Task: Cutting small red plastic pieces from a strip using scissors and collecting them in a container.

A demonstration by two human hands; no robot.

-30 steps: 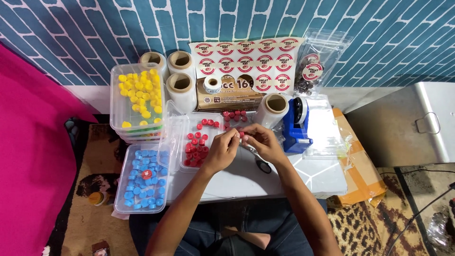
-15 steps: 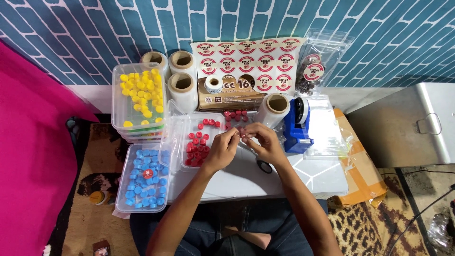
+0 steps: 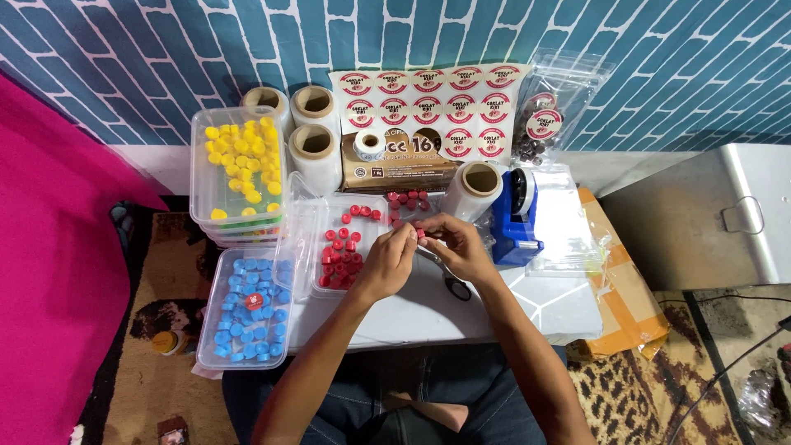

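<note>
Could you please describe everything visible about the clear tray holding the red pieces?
The tray of red pieces is a shallow, rectangular container of clear plastic sitting flat on the white table, between the tray of blue pieces and the person's hands. Small round red pieces lie loose inside, mostly bunched at its near end. The left hand hovers over its right edge; whether it touches cannot be told.

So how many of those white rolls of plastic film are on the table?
4. Three rolls cluster at the back beside the yellow-piece tub. The fourth stands by the blue tape dispenser. Others may be hidden.
</note>
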